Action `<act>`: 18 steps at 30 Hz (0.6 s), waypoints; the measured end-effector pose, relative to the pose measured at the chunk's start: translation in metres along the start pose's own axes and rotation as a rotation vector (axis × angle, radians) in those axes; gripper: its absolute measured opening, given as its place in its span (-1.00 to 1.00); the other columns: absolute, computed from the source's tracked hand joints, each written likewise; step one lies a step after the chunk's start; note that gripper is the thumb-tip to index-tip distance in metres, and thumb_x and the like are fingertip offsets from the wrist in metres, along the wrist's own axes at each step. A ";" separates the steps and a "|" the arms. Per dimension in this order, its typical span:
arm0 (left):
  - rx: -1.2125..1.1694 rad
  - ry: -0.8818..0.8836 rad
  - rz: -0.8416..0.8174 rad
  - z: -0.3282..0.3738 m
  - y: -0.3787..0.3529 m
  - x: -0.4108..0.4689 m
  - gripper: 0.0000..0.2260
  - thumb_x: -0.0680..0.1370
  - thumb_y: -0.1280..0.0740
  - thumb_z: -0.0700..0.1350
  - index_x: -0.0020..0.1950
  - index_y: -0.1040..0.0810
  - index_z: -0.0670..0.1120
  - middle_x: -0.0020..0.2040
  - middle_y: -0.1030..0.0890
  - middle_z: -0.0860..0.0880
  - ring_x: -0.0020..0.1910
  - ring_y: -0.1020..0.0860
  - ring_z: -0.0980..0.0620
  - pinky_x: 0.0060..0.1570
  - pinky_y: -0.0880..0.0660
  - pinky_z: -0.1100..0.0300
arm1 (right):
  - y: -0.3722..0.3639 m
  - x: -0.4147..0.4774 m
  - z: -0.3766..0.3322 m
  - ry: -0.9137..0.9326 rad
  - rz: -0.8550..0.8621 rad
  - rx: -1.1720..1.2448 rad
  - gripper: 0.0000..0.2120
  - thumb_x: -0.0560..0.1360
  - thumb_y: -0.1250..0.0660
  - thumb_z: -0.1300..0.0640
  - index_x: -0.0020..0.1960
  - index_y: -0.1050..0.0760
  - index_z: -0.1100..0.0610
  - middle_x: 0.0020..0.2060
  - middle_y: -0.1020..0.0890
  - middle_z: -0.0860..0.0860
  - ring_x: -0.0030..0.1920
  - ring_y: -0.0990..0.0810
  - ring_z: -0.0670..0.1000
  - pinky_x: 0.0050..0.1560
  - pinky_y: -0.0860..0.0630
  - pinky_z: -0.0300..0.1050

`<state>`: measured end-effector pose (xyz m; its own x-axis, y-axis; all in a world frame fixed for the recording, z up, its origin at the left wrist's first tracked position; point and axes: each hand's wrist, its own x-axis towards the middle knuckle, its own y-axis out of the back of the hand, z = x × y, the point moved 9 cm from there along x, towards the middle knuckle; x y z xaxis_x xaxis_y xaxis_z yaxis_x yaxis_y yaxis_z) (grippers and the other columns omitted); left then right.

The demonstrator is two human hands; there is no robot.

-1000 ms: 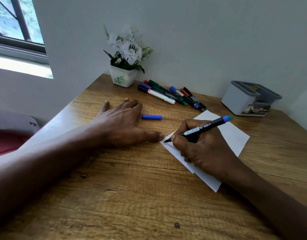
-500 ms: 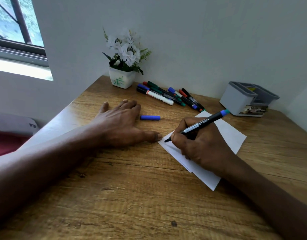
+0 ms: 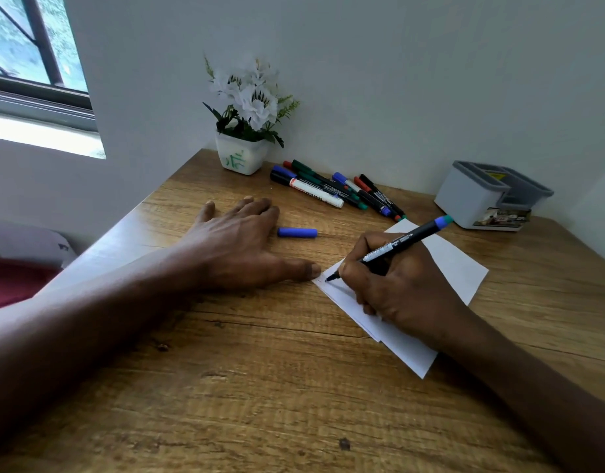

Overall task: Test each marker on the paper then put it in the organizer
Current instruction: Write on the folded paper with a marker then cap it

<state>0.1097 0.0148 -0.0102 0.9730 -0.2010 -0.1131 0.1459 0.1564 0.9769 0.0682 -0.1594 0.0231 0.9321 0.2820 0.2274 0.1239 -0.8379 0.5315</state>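
While bare wood of the table (image 3: pixel 260 387) fills the foreground between the two forearms, the right hand (image 3: pixel 406 288) sits on the white paper (image 3: pixel 461 268), fingers curled round a black marker (image 3: pixel 396 245). Its long axis runs diagonally: the uncapped tip points down and left onto the paper's left corner, and the blue-green tail rises up and right, towards the organizer. The left hand (image 3: pixel 239 244) lies palm-down on the wood with fingers straight, holding nothing; its thumb tip reaches that same paper corner, just beside the marker tip. Past its fingers a blue cap (image 3: pixel 297 232) lies alone, crosswise, with free wood around it. Farther back a loose pile of markers (image 3: pixel 338 191) slants along the wall beside a potted white flower (image 3: pixel 241 158). The grey organizer (image 3: pixel 471 199) stands at the far right against the wall — open table lies between it and the paper's far edge.
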 end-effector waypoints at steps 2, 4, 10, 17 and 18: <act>-0.005 0.004 0.002 -0.001 0.000 0.000 0.08 0.26 -0.07 0.63 0.63 -0.03 0.04 0.65 0.02 0.06 0.62 0.06 0.08 0.54 0.10 -0.26 | -0.001 -0.001 0.000 0.007 0.020 -0.031 -0.87 0.45 -0.43 0.18 -0.26 -0.57 0.16 -0.47 -0.60 0.02 -0.49 -0.57 -0.07 -0.44 -0.48 -0.20; -0.001 0.003 0.008 0.000 0.000 0.000 0.07 0.27 -0.07 0.63 0.63 -0.04 0.04 0.65 0.02 0.06 0.62 0.05 0.08 0.54 0.10 -0.25 | 0.005 -0.001 0.004 -0.027 0.072 0.033 -0.88 0.46 -0.43 0.19 -0.22 -0.57 0.22 -0.48 -0.59 0.05 -0.50 -0.56 -0.05 -0.46 -0.46 -0.23; -0.003 0.009 -0.004 0.001 0.001 0.000 0.08 0.27 -0.08 0.62 0.63 -0.02 0.03 0.65 0.02 0.06 0.62 0.06 0.08 0.54 0.10 -0.25 | 0.003 0.003 0.008 -0.111 0.056 0.008 -0.81 0.46 -0.40 0.10 -0.19 -0.55 0.23 -0.50 -0.60 0.04 -0.53 -0.56 -0.07 -0.50 -0.43 -0.30; -0.004 0.004 0.000 0.000 0.002 -0.001 0.08 0.27 -0.07 0.62 0.63 -0.03 0.03 0.65 0.00 0.06 0.62 0.05 0.07 0.54 0.09 -0.26 | 0.002 0.003 0.005 -0.103 0.040 0.002 -0.82 0.45 -0.42 0.13 -0.19 -0.56 0.25 -0.48 -0.61 0.06 -0.51 -0.56 -0.09 -0.47 -0.45 -0.30; -0.004 0.004 -0.001 0.001 0.002 -0.001 0.07 0.27 -0.08 0.62 0.63 -0.03 0.03 0.65 0.01 0.06 0.62 0.04 0.07 0.54 0.08 -0.26 | 0.001 0.003 0.005 -0.104 0.030 0.013 -0.85 0.47 -0.42 0.15 -0.18 -0.56 0.24 -0.47 -0.62 0.05 -0.50 -0.57 -0.09 -0.47 -0.45 -0.31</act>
<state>0.1090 0.0148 -0.0080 0.9735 -0.1975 -0.1149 0.1477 0.1602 0.9760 0.0727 -0.1621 0.0198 0.9656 0.2071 0.1570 0.0989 -0.8515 0.5149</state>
